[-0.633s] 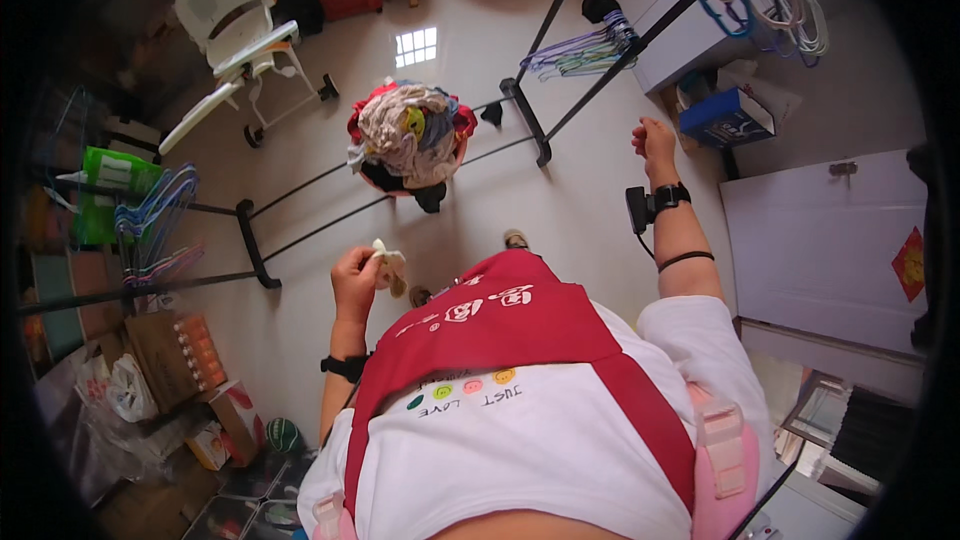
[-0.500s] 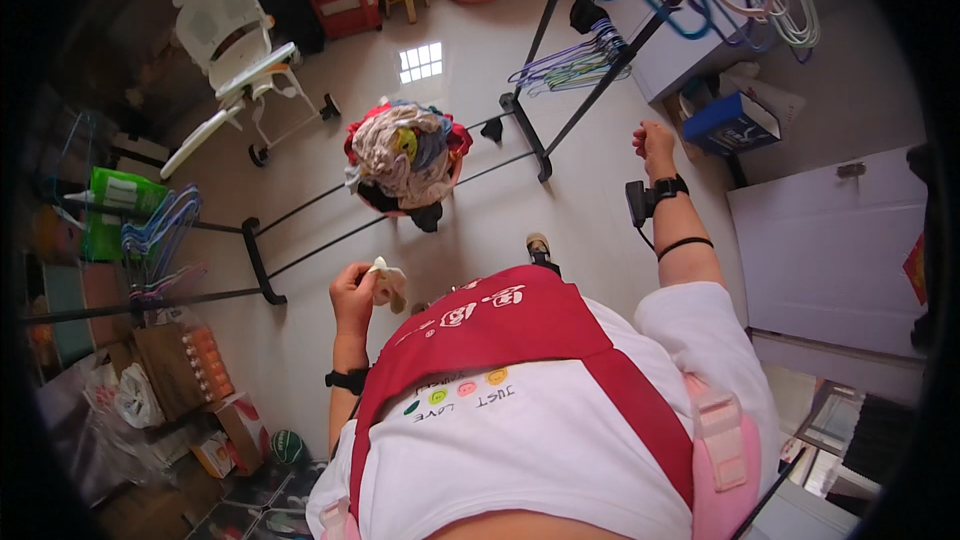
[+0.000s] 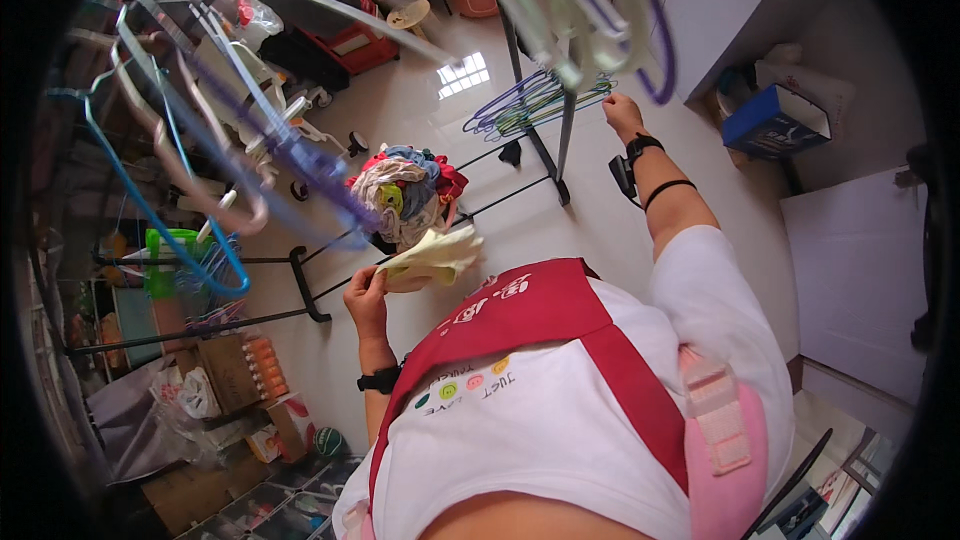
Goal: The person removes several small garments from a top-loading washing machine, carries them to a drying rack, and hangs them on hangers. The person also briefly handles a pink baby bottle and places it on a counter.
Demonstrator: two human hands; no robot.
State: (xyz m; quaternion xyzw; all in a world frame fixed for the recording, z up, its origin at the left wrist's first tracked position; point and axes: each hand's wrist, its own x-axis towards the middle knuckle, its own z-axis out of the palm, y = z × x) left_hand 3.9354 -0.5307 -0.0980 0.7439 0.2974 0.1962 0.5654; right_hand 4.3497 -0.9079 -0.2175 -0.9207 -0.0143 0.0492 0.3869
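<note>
My left hand point(image 3: 367, 298) pinches a pale yellow cloth garment point(image 3: 432, 260) by one edge, and the cloth spreads out to the right in front of my red apron. My right hand point(image 3: 625, 117) is raised at the right, fingers curled closed, with nothing visible in it. In the view it lies beside a bunch of coloured hangers point(image 3: 530, 105) hung low on the rack. Beyond the garment stands a basket heaped with crumpled clothes point(image 3: 405, 190), partly covered by the cloth. Blurred hangers point(image 3: 215, 130) hang close above, on the left.
A black metal rack point(image 3: 545, 165) stands around the basket, its bars running along the floor. More hangers point(image 3: 570, 20) dangle at the top. A blue box point(image 3: 778, 125) stands at the right, near a white door point(image 3: 850, 260). Cardboard boxes point(image 3: 228, 370) and egg trays line the left.
The yellow garment has swung up and opened out from a small bunch in my left hand. My view has shifted, with hangers now close overhead. My right hand appears farther left, nearer the low hangers.
</note>
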